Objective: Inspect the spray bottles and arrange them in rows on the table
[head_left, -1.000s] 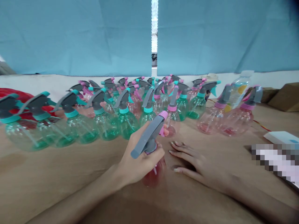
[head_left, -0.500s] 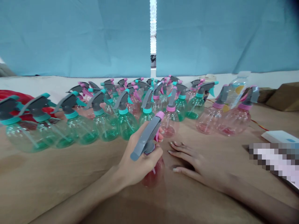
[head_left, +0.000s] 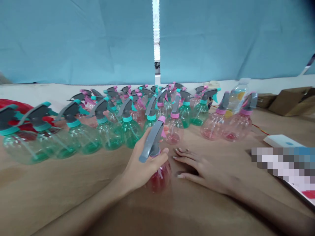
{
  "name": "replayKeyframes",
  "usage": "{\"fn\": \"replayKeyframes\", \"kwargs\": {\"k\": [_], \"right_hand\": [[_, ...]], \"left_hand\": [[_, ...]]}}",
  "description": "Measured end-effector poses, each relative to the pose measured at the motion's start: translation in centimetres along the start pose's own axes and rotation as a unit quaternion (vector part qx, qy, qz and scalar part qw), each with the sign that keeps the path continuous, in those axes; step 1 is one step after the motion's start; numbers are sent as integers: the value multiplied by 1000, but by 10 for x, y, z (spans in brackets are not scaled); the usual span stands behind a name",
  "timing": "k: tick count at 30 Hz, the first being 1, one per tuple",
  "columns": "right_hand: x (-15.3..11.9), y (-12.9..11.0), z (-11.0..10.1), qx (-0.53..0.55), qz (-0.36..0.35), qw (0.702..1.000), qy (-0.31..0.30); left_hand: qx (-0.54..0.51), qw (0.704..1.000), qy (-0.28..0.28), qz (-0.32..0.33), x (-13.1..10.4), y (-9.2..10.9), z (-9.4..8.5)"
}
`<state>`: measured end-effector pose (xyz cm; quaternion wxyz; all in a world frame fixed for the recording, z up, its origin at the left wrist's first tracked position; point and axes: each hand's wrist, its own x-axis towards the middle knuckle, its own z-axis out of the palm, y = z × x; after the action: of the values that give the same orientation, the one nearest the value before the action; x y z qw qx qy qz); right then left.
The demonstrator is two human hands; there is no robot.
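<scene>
Held bottle: your landmark, a round, ribbed, see-through red plastic spray bottle [head_left: 158,180] with a grey-and-pink trigger head, stands at the near middle of the brown table [head_left: 110,209].
Left hand: your left hand [head_left: 140,167] is wrapped around the held bottle's neck, just under its head.
Right hand: your right hand [head_left: 201,167] lies palm down on the table, right of the held bottle and apart from it, fingers loosely spread.
Green bottles: a row of clear green plastic spray bottles with teal collars [head_left: 131,132] runs left and beyond the held bottle.
Pink bottles: one clear pink plastic spray bottle [head_left: 174,131] stands just beyond the held bottle; two pink-collared ones [head_left: 237,127] stand farther right.
Right side: a white box [head_left: 283,141] and a brown cardboard box [head_left: 285,101] lie well right of the held bottle.
Backdrop: blue cloth [head_left: 73,39] hangs behind everything.
</scene>
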<state>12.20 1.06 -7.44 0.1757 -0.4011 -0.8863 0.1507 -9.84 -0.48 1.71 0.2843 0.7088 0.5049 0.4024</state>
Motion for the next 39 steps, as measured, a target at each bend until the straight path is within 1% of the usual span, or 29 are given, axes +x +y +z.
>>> {"fn": "replayKeyframes", "kwargs": {"k": [4, 8, 11, 14, 17, 22, 25, 27, 28, 29, 31, 34, 36, 38, 39], "right_hand": [[0, -8, -10, 5, 15, 1000, -16], [-7, -24, -27, 18, 21, 1000, -9], [-14, -38, -38, 13, 24, 1000, 3], [-21, -45, -42, 25, 19, 999, 15], [-27, -45, -39, 46, 33, 998, 31], [-30, -35, -31, 93, 69, 989, 93], [-29, -27, -32, 96, 65, 980, 162], [-29, -21, -37, 79, 70, 973, 207], [-29, -19, -41, 64, 77, 971, 218], [-29, -16, -45, 46, 87, 971, 218], [-29, -8, -55, 19, 100, 975, 198], [-25, 8, -68, 7, 101, 978, 181], [-20, 21, -74, -11, 105, 980, 171], [-12, 30, -80, -55, 117, 981, 146], [-7, 32, -83, -81, 125, 979, 138]], "left_hand": [[-54, 998, -10, 30, 0, 0, 7], [-65, 997, -18, 49, 0, 4, 14], [-80, 995, -11, 65, 0, 5, 20], [-82, 995, -9, 60, 1, 6, 26], [-72, 996, -16, 56, 4, 7, 35], [-90, 989, -7, 115, 14, 12, 62], [-79, 988, -27, 128, 24, 21, 79], [-59, 989, -44, 131, 33, 28, 88], [-47, 989, -53, 131, 38, 31, 92], [-33, 989, -63, 128, 43, 33, 95], [-5, 990, -74, 117, 52, 33, 98], [16, 992, -72, 102, 57, 26, 98], [20, 993, -56, 99, 52, 16, 95], [50, 993, -15, 103, 41, 6, 89], [67, 992, -14, 109, 34, 0, 86]]}}
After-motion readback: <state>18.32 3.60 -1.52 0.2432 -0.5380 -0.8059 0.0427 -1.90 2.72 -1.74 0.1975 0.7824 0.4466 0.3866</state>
